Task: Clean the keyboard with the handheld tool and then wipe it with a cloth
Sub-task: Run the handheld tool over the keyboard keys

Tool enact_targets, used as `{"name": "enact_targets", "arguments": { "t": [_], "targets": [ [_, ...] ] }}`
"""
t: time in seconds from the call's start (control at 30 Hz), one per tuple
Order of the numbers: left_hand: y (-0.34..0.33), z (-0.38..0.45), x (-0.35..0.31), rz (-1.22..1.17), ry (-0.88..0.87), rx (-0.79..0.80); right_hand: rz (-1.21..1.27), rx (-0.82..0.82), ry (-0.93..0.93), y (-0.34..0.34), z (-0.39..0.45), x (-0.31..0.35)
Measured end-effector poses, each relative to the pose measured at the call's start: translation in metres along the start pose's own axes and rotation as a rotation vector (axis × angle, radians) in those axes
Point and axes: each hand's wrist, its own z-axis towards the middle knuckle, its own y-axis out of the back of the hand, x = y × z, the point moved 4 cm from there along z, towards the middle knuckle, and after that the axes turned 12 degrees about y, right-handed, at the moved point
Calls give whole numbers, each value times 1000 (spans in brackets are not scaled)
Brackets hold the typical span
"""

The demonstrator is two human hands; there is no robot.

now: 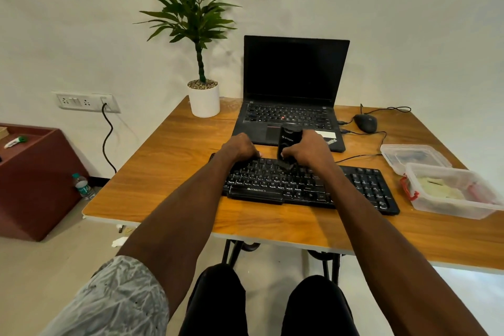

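Right hand (308,148) grips handheld tool (289,142) — left hand (241,146) presses flat on ZEBRONICS keyboard (362,188).

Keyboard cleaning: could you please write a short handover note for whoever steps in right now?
Left hand: fingers rest on the far left edge of the keyboard, steadying it.
Right hand: grips the black handheld tool upright, its lower end on the keys near the middle rows.
Cloth: possibly the pale material in the clear container at the table's right; cannot confirm.
Done: tool pass is underway.
Left: finish the remaining keys, including the number pad, then wipe with the cloth.
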Motion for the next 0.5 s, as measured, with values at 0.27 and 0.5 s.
{"name": "enact_targets", "arguments": {
  "t": [0.27,0.5],
  "targets": [
    [-7,-4,-15,107,61,-19,16,-16,-29,10,-5,-13],
    [-17,-6,-33,61,28,88,71,143,18,3,-14,-6]
  ]
}}
